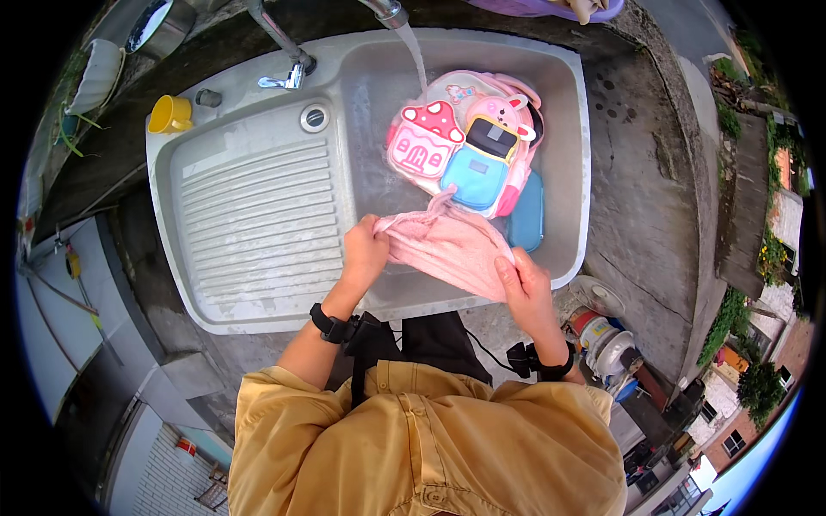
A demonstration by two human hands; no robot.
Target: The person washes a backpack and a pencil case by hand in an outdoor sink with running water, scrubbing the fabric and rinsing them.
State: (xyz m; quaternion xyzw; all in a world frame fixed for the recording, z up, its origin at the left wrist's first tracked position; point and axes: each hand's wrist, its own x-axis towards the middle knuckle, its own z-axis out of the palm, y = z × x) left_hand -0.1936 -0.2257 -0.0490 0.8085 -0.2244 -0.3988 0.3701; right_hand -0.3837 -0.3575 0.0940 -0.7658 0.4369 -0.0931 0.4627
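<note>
A pink towel-like cloth (452,248) is stretched between my hands over the near edge of a laundry sink's basin. My left hand (366,248) grips its left end, and my right hand (528,280) pinches its right edge between thumb and fingers. Beyond the cloth, a child's pink and white backpack (439,90) lies in the basin, with a mushroom-house patch (423,145), a rabbit figure and a blue pocket (475,174). A twisted part of the cloth touches the backpack. A blue case (528,216) lies partly under the backpack. Water runs from a metal faucet (390,14) onto the backpack.
The sink's ribbed washboard (258,219) is at left, with a drain (315,119) at its top. On the rim stand a yellow mug (170,115), a small grey cap (208,98) and a second tap (293,77). A purple basin (548,6) is beyond the sink.
</note>
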